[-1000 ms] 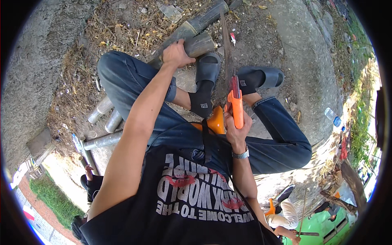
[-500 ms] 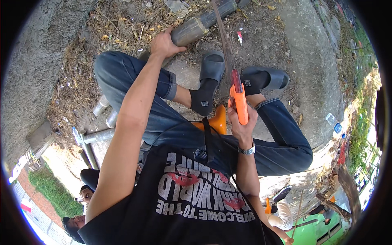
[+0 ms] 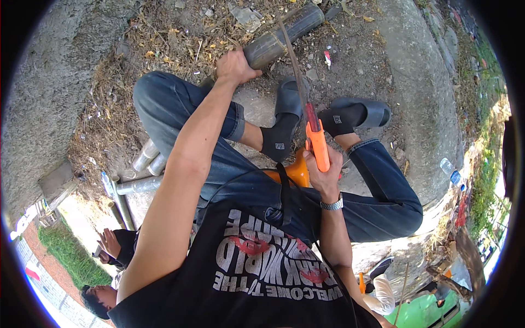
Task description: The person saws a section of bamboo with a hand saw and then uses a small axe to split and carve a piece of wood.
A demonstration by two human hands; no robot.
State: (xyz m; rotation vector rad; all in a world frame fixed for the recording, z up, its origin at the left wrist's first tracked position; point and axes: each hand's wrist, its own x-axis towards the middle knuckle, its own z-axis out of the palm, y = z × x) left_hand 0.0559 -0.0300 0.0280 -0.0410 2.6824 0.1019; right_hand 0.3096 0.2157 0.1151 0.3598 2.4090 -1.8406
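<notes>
A thick, dark bamboo pole (image 3: 302, 24) lies slantwise on the ground at the top. My left hand (image 3: 235, 66) is wrapped round its near left part, pressing it down. My right hand (image 3: 325, 170) grips the orange handle of a hand saw (image 3: 318, 147). The long thin blade runs up and away from me, its far part lying across the bamboo to the right of my left hand. Whether the teeth sit in a cut is too small to tell.
Both my feet, in grey slides (image 3: 361, 111), are close to the blade. An orange stool (image 3: 297, 170) is beneath me. Cut bamboo pieces (image 3: 139, 185) lie at the left, plastic bottles (image 3: 449, 170) at the right. Other people (image 3: 99, 300) sit nearby.
The saw has drawn back toward me, so its tip shows near the bamboo. My left hand keeps its hold. At the lower left, another person's hand has come up.
</notes>
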